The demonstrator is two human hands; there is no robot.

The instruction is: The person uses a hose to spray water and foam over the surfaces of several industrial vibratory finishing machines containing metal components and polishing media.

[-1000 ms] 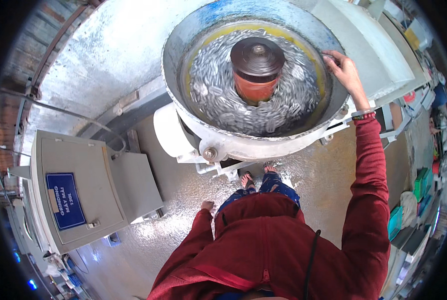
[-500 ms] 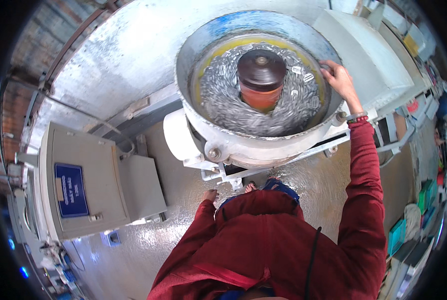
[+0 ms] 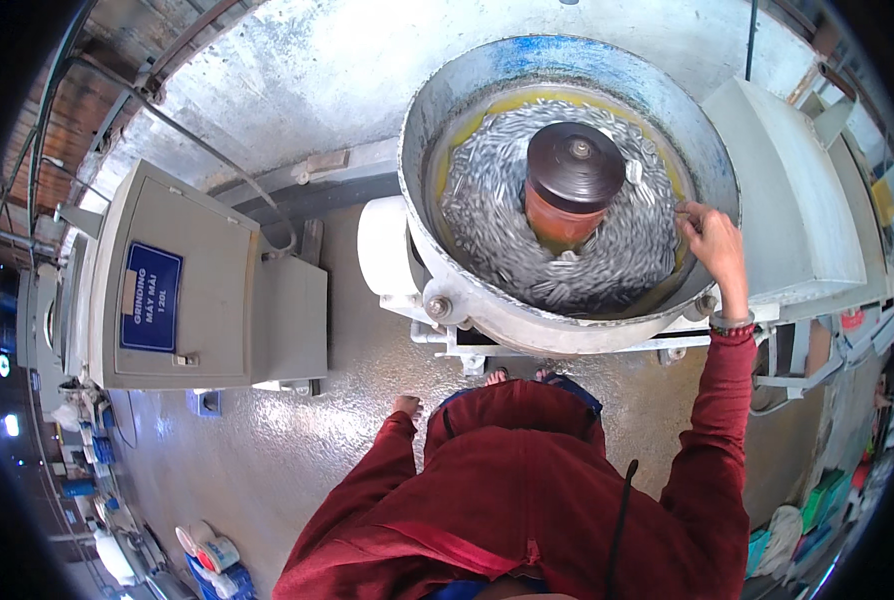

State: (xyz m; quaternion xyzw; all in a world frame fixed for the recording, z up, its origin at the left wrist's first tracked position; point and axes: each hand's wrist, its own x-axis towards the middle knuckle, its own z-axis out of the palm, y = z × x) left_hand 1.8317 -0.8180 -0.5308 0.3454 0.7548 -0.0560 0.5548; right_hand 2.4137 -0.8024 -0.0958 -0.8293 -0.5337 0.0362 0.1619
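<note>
A round metal bowl (image 3: 422, 235) of a grinding machine holds a mass of small grey metal pieces (image 3: 497, 230), blurred by motion. From its middle rises an orange-brown column with a dark round cap (image 3: 575, 165). My right hand (image 3: 712, 242) reaches over the bowl's right rim, its bent fingers and thumb drawn together just above the pieces. Whatever lies between those fingertips is too small to make out. Low beside my body, my left hand (image 3: 407, 406) hangs over the wet floor with loosely bent, slightly parted fingers, holding nothing.
A grey control cabinet (image 3: 202, 280) with a blue sign stands at the left. Right of the bowl is a large pale metal housing (image 3: 782, 190). Behind runs a whitish wall (image 3: 317, 80). Buckets (image 3: 217, 553) sit at the lower left. The floor (image 3: 347, 490) shines wet.
My view has shifted, so the bowl sits further right and lower. My right hand has moved from the bowl's rim to further inside it. The left hand still hangs low.
</note>
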